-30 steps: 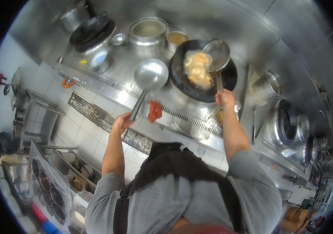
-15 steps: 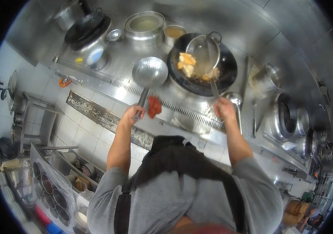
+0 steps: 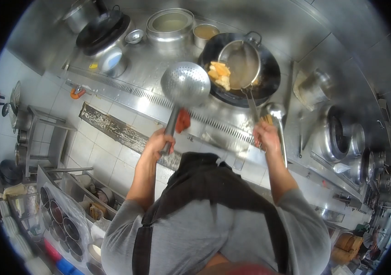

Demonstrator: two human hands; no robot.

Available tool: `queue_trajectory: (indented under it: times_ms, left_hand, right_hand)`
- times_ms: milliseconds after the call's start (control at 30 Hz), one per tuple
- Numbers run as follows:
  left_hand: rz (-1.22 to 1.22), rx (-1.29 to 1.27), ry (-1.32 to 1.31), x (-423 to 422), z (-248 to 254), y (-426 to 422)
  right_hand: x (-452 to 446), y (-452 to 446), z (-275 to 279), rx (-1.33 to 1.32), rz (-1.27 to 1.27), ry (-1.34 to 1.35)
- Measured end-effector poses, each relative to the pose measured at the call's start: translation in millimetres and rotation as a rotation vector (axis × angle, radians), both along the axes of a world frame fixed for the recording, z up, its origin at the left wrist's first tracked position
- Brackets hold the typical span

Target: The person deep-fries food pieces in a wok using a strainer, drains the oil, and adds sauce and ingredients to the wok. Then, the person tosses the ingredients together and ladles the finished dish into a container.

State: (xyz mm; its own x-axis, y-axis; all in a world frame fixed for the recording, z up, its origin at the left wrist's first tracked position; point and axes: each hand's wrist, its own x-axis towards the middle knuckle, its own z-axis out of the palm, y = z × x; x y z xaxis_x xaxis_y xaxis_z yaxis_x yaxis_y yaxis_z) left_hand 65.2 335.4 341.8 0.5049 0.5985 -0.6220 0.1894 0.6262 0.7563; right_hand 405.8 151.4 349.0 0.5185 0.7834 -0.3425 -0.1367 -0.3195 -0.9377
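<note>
My left hand (image 3: pixel 161 143) is closed round the handle of a perforated metal skimmer (image 3: pixel 186 83). Its wide bowl is held left of the black wok (image 3: pixel 271 75). Beneath the handle shows part of a red cloth (image 3: pixel 183 121). My right hand (image 3: pixel 266 136) grips the handle of a round mesh strainer (image 3: pixel 240 64), whose rim lies over the wok. Golden-yellow food pieces (image 3: pixel 220 72) sit at the strainer's left side, in or above the wok; which one I cannot tell. Close to my right hand, a metal ladle (image 3: pixel 275 110) lies with its handle toward me.
Behind the skimmer stand a large metal pot (image 3: pixel 170 34) and a smaller pot of brownish liquid (image 3: pixel 206 33). Another black wok (image 3: pixel 101 34) is at the back left. A slotted drain (image 3: pixel 149 97) runs along the counter's front. More pans (image 3: pixel 337 133) stand to the right.
The skimmer has shifted right, nearer the wok, and its bowl looks larger. My left hand moved slightly right and toward me. The strainer and right hand shifted only a little.
</note>
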Motion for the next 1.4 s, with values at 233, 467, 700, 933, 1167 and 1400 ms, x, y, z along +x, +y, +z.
queue_trajectory:
  times_ms: [233, 467, 700, 933, 1167, 1400]
  left_hand:
    - [-0.021, -0.021, -0.008, 3, 13, -14]
    - [0.006, -0.092, -0.065, 1, 2, -20]
    - [0.026, -0.151, -0.154, -5, -16, -20]
    - [0.006, -0.062, -0.079, -6, -12, -9]
    - [0.074, -0.034, -0.051, -6, -36, 31]
    - [-0.174, 1.13, 0.684, -21, -133, 124]
  right_hand:
    - [-34, -24, 41, 0.003, -0.053, 0.057]
    - [-31, -14, 40, -0.072, 0.019, -0.421]
    - [18, -25, 33, -0.077, -0.139, -0.51]
    - [46, -33, 25, -0.161, -0.315, -0.662]
    - [55, -36, 21, -0.209, -0.294, -0.599]
    - [39, -43, 30, -0.147, -0.338, -0.47]
